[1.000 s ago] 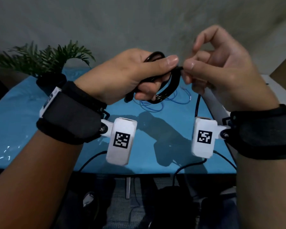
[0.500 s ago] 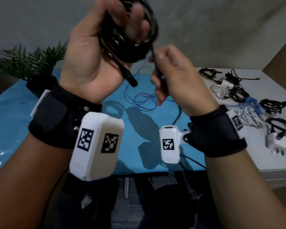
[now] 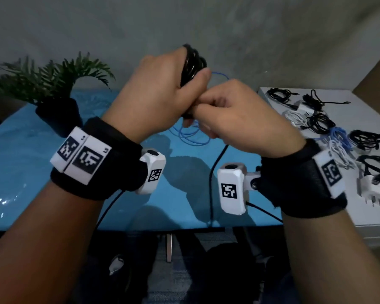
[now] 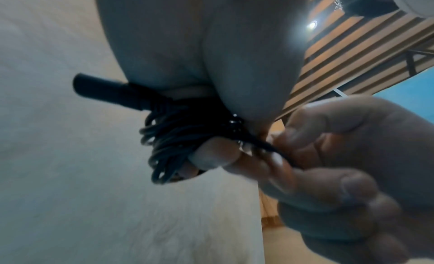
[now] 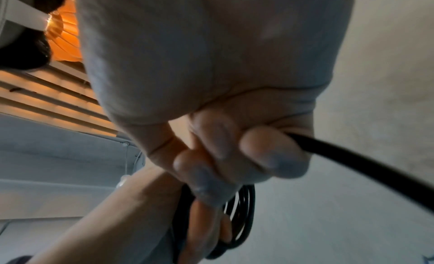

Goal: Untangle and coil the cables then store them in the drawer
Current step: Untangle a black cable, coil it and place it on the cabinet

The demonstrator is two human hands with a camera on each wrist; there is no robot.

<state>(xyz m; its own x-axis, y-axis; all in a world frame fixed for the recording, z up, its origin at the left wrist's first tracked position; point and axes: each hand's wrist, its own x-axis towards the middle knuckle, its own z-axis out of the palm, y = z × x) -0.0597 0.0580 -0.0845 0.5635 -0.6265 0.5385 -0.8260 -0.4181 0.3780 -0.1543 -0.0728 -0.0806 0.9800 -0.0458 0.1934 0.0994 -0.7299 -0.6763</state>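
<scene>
My left hand [image 3: 162, 93] grips a coil of black cable [image 3: 193, 62] held up in front of me above the blue table [image 3: 31, 163]. In the left wrist view the coil [image 4: 169, 149] shows several loops under my fingers, with a black plug [image 4: 101, 88] sticking out to the left. My right hand [image 3: 235, 115] sits right against the left one and pinches the cable's loose run [image 5: 352, 160], which trails down [image 3: 215, 167] over the table's front edge. The drawer is not in view.
A blue cable [image 3: 191, 134] lies loose on the blue table behind my hands. A white cabinet top [image 3: 263, 95] on the right carries several bundled black, white and blue cables and white chargers [image 3: 373, 189]. A potted plant [image 3: 53, 84] stands at the table's back left.
My left hand has come down from high in the picture and turned its back toward me. My right hand has closed in against it, still holding the cable's loose run.
</scene>
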